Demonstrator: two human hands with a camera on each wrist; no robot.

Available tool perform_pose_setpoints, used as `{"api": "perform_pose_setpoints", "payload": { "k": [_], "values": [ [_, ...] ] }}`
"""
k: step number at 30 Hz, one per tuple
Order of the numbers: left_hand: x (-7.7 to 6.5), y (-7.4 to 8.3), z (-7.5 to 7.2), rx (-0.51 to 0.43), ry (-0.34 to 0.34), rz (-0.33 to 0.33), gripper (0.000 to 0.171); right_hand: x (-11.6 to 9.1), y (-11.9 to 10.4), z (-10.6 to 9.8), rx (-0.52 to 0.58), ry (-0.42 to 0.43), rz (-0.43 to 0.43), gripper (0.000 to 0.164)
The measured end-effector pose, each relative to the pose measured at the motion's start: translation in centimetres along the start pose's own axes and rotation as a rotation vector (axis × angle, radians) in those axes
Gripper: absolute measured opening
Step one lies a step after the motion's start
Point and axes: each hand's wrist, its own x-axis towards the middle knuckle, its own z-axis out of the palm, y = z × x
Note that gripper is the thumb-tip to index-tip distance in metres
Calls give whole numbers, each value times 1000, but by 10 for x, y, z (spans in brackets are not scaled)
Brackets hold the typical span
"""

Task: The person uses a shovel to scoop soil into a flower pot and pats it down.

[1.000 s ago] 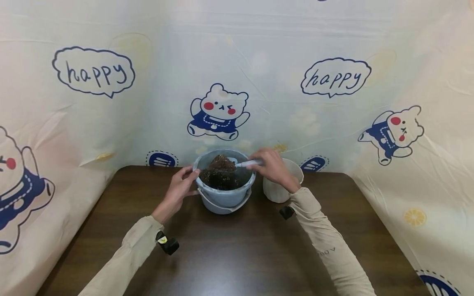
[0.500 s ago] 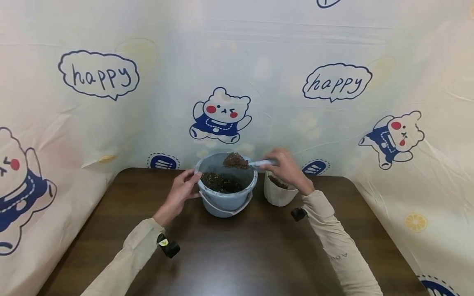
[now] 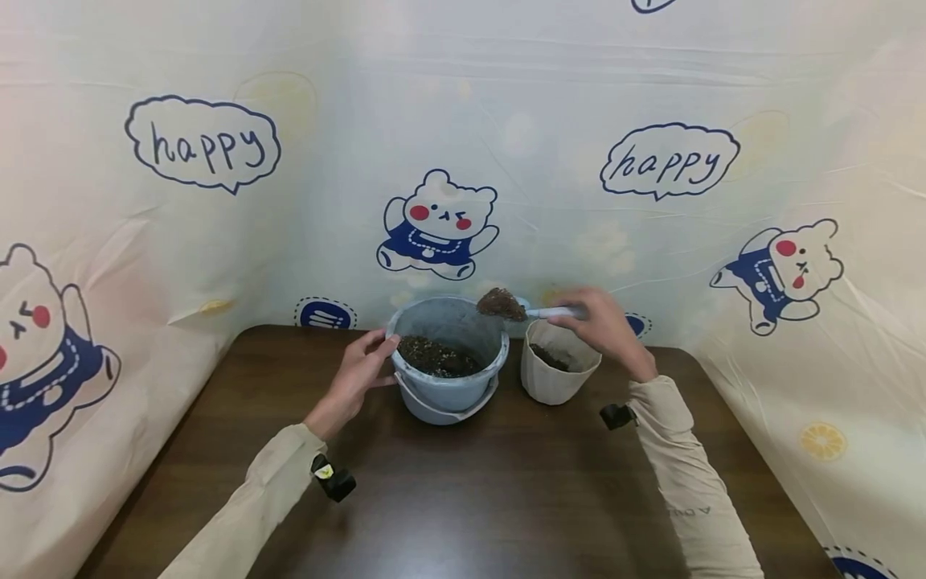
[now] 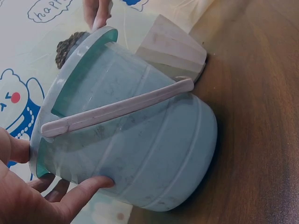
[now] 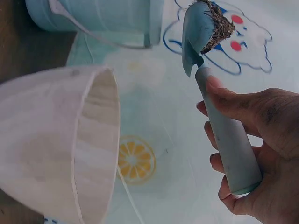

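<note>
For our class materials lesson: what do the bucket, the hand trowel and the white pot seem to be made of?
Bucket: probably plastic, soft sheen; faint moulded bands.
Hand trowel: likely plastic, smooth; no metallic glint, though painted metal is possible.
White pot: perhaps plastic, matte; thin-edged and faceted, but ceramic isn't ruled out.

Counter (image 3: 463,498), dark brown wood grain, rounded far corners. Standing on it: one blue bucket (image 3: 443,394); just beside it, one whitish pot (image 3: 550,386).
</note>
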Motion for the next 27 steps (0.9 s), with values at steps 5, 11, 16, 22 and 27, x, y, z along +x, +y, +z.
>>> {"api": "perform_pose_setpoints", "payload": {
  "k": [5, 11, 16, 22, 27],
  "values": [
    [0, -1, 0, 9, 3, 2, 60, -10, 12, -11, -27, 30, 23, 25],
    [0, 0, 1, 15, 6, 4, 60, -22, 27, -19, -60, 62, -7, 24],
    [2, 0, 2, 18, 17, 0, 59, -32, 39, -25, -86, 88, -14, 21],
    [3, -1, 4, 7, 12, 1, 59, -46, 54, -34, -218, 135, 2, 21],
    [0, 0, 1, 9, 20, -2, 60, -55, 62, -31, -294, 172, 24, 21]
  ]
}}
